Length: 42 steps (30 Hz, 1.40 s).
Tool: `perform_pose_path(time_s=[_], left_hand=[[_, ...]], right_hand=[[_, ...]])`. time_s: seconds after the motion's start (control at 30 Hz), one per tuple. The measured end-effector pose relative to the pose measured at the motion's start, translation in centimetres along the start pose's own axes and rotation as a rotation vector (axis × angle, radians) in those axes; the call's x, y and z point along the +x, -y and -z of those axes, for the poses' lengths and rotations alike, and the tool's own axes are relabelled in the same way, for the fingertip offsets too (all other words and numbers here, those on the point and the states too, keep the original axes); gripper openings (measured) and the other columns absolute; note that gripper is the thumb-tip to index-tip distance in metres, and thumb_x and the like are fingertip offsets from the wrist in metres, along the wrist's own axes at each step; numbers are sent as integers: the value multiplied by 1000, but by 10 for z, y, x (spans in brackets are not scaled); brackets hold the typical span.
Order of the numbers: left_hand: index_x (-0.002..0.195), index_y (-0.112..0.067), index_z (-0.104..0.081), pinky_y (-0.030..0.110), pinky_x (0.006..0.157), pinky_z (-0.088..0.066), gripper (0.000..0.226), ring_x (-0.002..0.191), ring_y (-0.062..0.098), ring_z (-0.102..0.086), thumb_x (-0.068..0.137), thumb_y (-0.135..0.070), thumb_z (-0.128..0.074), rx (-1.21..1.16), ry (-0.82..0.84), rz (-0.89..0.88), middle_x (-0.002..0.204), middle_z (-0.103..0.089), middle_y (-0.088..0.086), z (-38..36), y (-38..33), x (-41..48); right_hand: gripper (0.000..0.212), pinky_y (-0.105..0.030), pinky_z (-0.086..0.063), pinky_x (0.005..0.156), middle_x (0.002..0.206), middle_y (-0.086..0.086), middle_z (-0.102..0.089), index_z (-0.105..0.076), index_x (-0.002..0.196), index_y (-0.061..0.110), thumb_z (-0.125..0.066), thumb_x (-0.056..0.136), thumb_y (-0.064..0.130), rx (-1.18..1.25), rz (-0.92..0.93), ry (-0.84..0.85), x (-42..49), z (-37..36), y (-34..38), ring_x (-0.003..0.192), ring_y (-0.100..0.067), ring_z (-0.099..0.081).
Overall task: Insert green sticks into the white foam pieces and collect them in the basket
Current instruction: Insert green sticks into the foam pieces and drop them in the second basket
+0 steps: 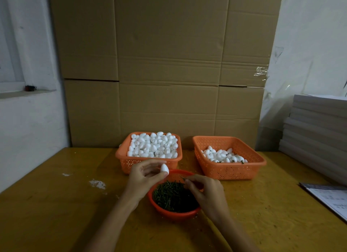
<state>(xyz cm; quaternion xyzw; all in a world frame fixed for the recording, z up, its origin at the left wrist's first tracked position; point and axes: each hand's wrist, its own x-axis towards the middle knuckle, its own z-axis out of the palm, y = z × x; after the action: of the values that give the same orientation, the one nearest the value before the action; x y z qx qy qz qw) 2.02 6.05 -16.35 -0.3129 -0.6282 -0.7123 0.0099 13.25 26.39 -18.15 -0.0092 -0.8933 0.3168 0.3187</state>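
On the wooden table the round red bowl holds a heap of green sticks. The right hand covers the bowl's right side and pinches a single stick at its far rim. The left hand, over the bowl's far-left rim, pinches one white foam piece between thumb and fingertips. White crumbs lie left of the bowl and printed sheets well to its right. Behind the bowl, the left orange basket is heaped with foam pieces. The right basket holds fewer, with some green stems showing, and cardboard stands behind both.
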Motion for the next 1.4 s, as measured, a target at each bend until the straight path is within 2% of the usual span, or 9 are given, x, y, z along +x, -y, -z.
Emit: perform_pose_path(time_s=[0.27, 0.43, 0.7, 0.83, 0.97, 1.13, 1.4], left_hand=[[96, -28, -80, 20, 80, -59, 31, 103, 17, -77, 77, -7, -91, 10, 14, 4, 105, -80, 2, -1, 0, 0], [93, -27, -78, 26, 82, -62, 31, 107, 19, -76, 67, -31, -93, -47, 35, 12, 108, -80, 4, -3, -2, -2], [94, -21, -77, 38, 86, -64, 34, 107, 26, -76, 66, -31, -94, -76, 78, 34, 111, -78, 7, -4, -2, -3], [97, -22, -77, 42, 91, -62, 35, 110, 27, -75, 67, -31, -93, -89, 100, 59, 113, -78, 8, -4, -2, -3], [107, -27, -80, 38, 94, -62, 39, 113, 24, -75, 71, -29, -93, -100, 130, 78, 119, -78, 5, -6, -5, -4], [104, -20, -81, 30, 91, -61, 29, 113, 24, -75, 79, -10, -90, -85, 163, 43, 115, -79, 8, -5, -6, -5], [99, -23, -82, 27, 87, -61, 31, 112, 20, -75, 71, -21, -93, -70, 152, 42, 113, -79, 5, -7, -9, -5]], right_hand=[[7, -16, -54, 76, 91, 32, -72, -79, 98, 37, -76, 94, 32, 22, -2, -56, 0, 2, 1, 91, 6, -68], [7, -18, -55, 74, 89, 27, -74, -81, 96, 34, -80, 91, 29, 45, 11, -98, -1, 4, 4, 88, 2, -70], [13, -14, -52, 73, 92, 26, -74, -82, 104, 32, -78, 93, 26, 33, 61, -109, 0, 5, 8, 88, 1, -69], [18, -10, -51, 74, 93, 32, -72, -81, 104, 36, -80, 91, 24, 9, 86, -101, -2, 6, 10, 89, 6, -68], [19, -9, -51, 76, 91, 34, -71, -81, 102, 38, -82, 89, 25, 9, 86, -90, -2, 5, 10, 89, 9, -68], [15, -12, -53, 76, 90, 30, -74, -80, 98, 38, -83, 89, 26, 28, 76, -103, -3, 4, 9, 88, 7, -69], [8, -19, -56, 73, 89, 26, -74, -79, 97, 34, -80, 91, 28, 57, 74, -114, -2, 4, 9, 86, 1, -71]])
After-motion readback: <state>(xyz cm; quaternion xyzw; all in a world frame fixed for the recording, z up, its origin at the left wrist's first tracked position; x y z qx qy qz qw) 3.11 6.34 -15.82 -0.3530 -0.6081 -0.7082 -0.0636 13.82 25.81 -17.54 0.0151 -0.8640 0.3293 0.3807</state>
